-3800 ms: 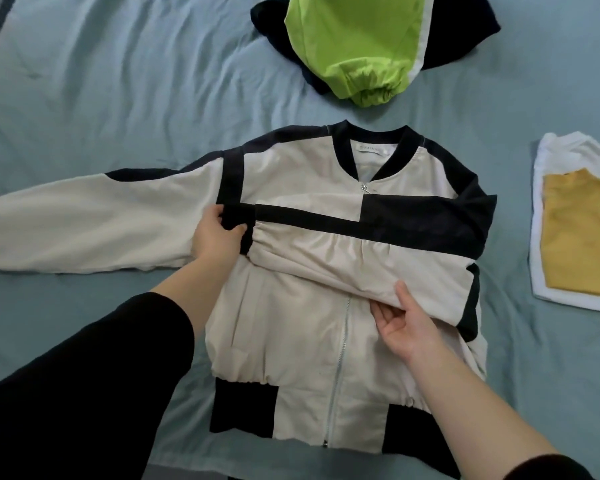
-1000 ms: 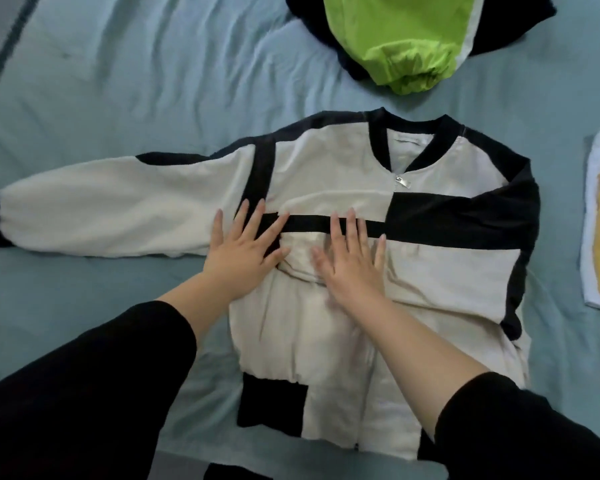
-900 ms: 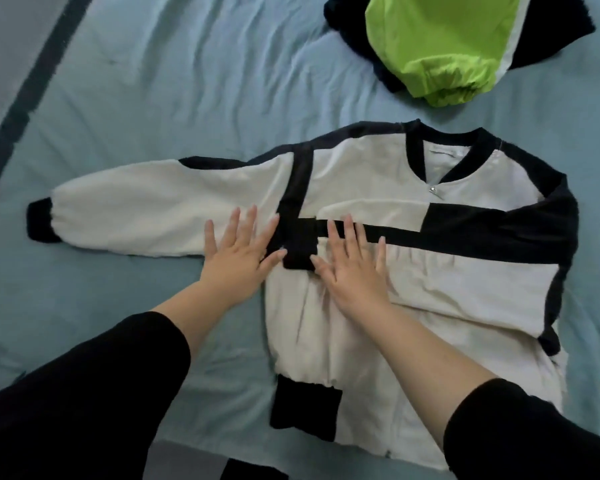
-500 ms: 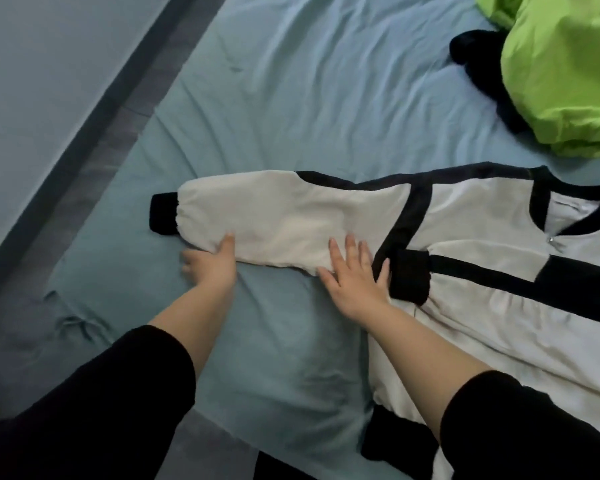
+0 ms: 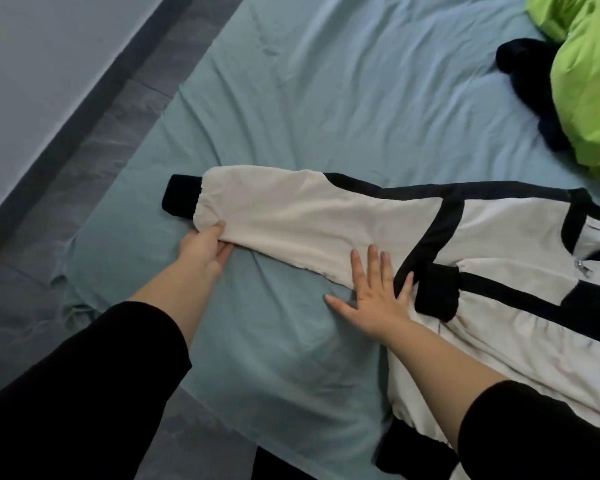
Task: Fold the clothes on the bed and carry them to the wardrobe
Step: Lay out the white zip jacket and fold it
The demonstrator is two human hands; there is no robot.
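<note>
A cream and black zip jacket (image 5: 520,258) lies front up on the bed (image 5: 326,91). One sleeve is folded across its chest, its black cuff near my right hand. The other sleeve (image 5: 291,223) stretches out to the left and ends in a black cuff. My left hand (image 5: 205,249) pinches the lower edge of that sleeve near the cuff, thumb on top. My right hand (image 5: 374,292) lies flat with spread fingers on the sleeve where it meets the jacket's body.
A lime green and black garment (image 5: 589,88) lies bunched at the upper right of the bed. The bed's left edge drops to a dark grey floor (image 5: 84,161) beside a pale wall (image 5: 39,53). Bare wrinkled blue sheet lies above and below the sleeve.
Both hands left the jacket's chest and moved left along the outstretched sleeve. My left hand now pinches the sleeve near the cuff and has lifted its edge slightly. The view swung left.
</note>
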